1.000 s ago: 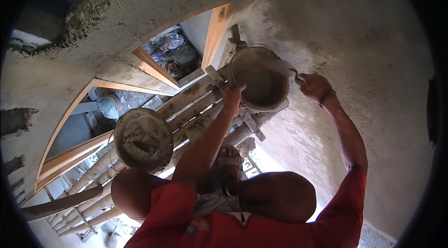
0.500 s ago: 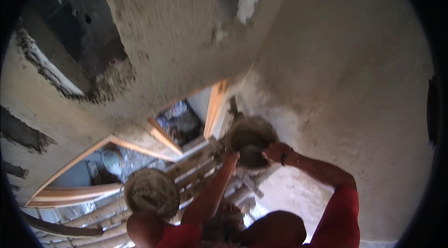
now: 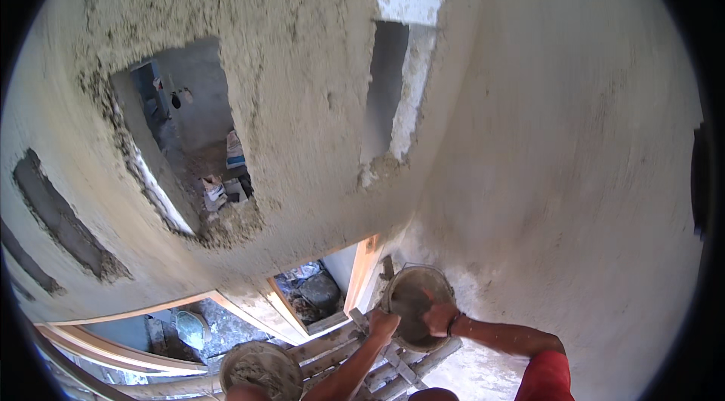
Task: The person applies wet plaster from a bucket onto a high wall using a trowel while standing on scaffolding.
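A round bucket [image 3: 427,274] smeared with dried mortar stands on the pole scaffold, tilted so its dark inside shows; a thin wire handle arches at its far rim. My left hand [image 3: 384,325] is closed at the bucket's near left rim. At the right side of the opening, my right hand [image 3: 440,317] reaches inside with fingers curled; what they hold, if anything, I cannot make out. A dark band circles my right wrist. To the left of my left forearm sits a second round container [image 3: 260,371] with grey mortar in it.
Scaffold poles [image 3: 332,342] run below my hands. A rough plastered wall [image 3: 302,99] with a window opening [image 3: 192,137] and narrow slots rises ahead; a smoother wall [image 3: 574,174] stands on the right. Wooden frames [image 3: 361,272] edge openings showing a lower level with rubble.
My view has tilted up, so both hands and the buckets sit lower in the picture. My right hand has moved from the bucket's rim into its opening.
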The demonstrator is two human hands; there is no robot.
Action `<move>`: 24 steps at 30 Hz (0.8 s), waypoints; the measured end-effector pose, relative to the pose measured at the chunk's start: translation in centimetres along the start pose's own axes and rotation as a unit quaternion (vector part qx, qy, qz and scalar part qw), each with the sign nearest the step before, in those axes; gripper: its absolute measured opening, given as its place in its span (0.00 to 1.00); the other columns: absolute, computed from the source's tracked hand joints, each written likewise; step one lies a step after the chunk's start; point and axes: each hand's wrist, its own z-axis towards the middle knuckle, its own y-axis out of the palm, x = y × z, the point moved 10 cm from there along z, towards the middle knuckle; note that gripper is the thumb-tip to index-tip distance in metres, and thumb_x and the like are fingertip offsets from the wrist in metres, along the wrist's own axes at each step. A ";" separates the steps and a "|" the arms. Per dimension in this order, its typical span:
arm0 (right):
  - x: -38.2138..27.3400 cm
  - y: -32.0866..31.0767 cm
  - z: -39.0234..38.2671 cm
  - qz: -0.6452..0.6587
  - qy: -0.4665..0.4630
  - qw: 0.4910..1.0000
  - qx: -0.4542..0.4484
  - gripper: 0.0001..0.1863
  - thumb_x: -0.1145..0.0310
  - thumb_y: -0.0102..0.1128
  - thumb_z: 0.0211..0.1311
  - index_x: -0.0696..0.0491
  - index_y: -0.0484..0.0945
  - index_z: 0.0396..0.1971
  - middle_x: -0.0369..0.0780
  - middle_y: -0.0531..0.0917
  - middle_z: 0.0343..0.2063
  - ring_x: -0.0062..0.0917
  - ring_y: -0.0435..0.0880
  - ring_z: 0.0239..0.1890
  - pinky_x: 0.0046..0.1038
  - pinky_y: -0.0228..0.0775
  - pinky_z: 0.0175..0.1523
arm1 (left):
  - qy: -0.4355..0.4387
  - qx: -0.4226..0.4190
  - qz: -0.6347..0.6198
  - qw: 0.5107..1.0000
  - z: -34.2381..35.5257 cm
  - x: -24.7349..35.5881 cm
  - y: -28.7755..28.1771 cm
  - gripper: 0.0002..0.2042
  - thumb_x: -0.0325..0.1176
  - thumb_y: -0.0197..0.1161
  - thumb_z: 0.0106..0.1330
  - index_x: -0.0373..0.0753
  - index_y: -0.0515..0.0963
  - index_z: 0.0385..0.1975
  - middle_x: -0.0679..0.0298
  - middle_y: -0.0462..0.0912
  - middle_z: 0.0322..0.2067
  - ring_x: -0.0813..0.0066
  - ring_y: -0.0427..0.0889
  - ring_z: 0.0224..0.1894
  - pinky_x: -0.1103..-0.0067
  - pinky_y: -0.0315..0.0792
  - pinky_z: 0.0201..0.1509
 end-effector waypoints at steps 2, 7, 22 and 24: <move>-2.6 -2.3 -1.8 -0.020 -0.057 0.998 -0.024 0.11 0.63 0.54 0.54 0.50 0.80 0.34 0.47 0.83 0.24 0.42 0.84 0.32 0.41 0.77 0.38 | 0.052 0.025 -0.021 0.998 -0.3 2.6 -2.0 0.22 0.26 0.57 0.41 0.36 0.79 0.42 0.52 0.84 0.32 0.61 0.83 0.38 0.69 0.74 0.41; -3.5 -13.1 -9.1 -0.017 -0.141 0.985 -0.095 0.11 0.61 0.51 0.58 0.47 0.78 0.37 0.45 0.82 0.23 0.39 0.84 0.31 0.41 0.76 0.38 | -0.027 0.010 0.064 0.998 -5.0 6.4 -6.2 0.23 0.28 0.56 0.43 0.38 0.79 0.44 0.50 0.83 0.33 0.59 0.83 0.39 0.69 0.74 0.43; -7.4 -33.1 -20.7 -0.072 -0.217 0.961 -0.154 0.14 0.65 0.49 0.53 0.54 0.82 0.32 0.48 0.84 0.30 0.37 0.84 0.33 0.36 0.77 0.39 | -0.057 0.126 0.042 0.989 -34.1 39.6 -12.8 0.25 0.30 0.56 0.47 0.48 0.76 0.51 0.51 0.83 0.37 0.55 0.82 0.42 0.67 0.75 0.44; -7.0 -33.4 -21.8 0.020 -0.195 0.959 -0.206 0.14 0.63 0.49 0.56 0.55 0.81 0.32 0.47 0.83 0.29 0.36 0.83 0.31 0.36 0.76 0.38 | -0.041 0.135 0.054 0.988 -35.5 42.1 -13.0 0.26 0.30 0.56 0.47 0.49 0.75 0.51 0.52 0.83 0.38 0.58 0.82 0.43 0.68 0.74 0.46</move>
